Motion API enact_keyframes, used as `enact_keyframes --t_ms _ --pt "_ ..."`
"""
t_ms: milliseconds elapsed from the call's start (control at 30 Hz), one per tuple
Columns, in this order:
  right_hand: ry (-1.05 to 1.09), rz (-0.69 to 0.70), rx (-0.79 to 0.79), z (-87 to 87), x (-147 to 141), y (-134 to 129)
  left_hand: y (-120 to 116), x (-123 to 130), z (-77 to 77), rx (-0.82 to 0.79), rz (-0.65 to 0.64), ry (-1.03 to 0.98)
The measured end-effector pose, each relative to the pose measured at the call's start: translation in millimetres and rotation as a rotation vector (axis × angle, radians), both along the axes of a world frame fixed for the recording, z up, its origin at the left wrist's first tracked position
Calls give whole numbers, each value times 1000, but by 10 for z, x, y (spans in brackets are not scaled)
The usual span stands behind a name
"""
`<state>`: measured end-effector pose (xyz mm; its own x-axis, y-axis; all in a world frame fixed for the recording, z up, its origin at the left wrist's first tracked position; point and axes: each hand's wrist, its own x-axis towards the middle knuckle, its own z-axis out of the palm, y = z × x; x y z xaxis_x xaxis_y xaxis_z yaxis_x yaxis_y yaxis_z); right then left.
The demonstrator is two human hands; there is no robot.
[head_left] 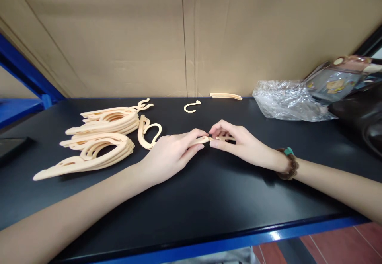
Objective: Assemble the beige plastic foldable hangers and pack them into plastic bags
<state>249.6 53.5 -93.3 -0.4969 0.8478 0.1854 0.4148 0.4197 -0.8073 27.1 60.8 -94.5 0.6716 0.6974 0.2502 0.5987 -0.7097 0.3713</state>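
Above the middle of the black table, my left hand [168,154] is closed around a beige plastic hanger arm [201,140], pinching it near its end. My right hand [244,142] meets it from the other side, its thumb and fingers closed on a beige hanger hook [228,138], partly hidden by the fingers. The two pieces touch or nearly touch between my fingertips; whether they are joined cannot be made out. Just beyond my left hand lies a folded hanger [143,133] with its hook. Farther back rests a loose hook [191,107].
Two stacks of beige hangers, a nearer [104,162] and a farther [119,126], lie at left. Several hanger arms [226,96] sit by the cardboard wall [134,37]. Crinkled clear plastic [283,100], a printed pouch [331,85] and a dark bag [361,114] occupy the right.
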Motion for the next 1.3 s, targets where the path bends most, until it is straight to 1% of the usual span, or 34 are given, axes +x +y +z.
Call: enact_keyframes --t_ms 100,233,300,433,533,733,933,1300 --pt "-37 -16 7 -15 42 81 11 -7 -14 -18 0 -11" --pt "-134 77 46 -47 106 168 13 -9 -4 -36 -4 -15" --pt "-157 96 78 -55 122 183 9 -2 9 -56 3 -12" --pt "-169 108 92 -56 124 184 -3 25 36 -93 82 14" --pt "-179 106 96 -55 118 185 -5 39 43 -81 122 53" --pt "-193 106 128 -53 120 184 11 28 22 -30 95 120" --pt "-202 105 137 -48 111 177 7 32 33 -26 100 149" --pt "-210 105 141 -56 121 191 16 36 37 21 62 166"
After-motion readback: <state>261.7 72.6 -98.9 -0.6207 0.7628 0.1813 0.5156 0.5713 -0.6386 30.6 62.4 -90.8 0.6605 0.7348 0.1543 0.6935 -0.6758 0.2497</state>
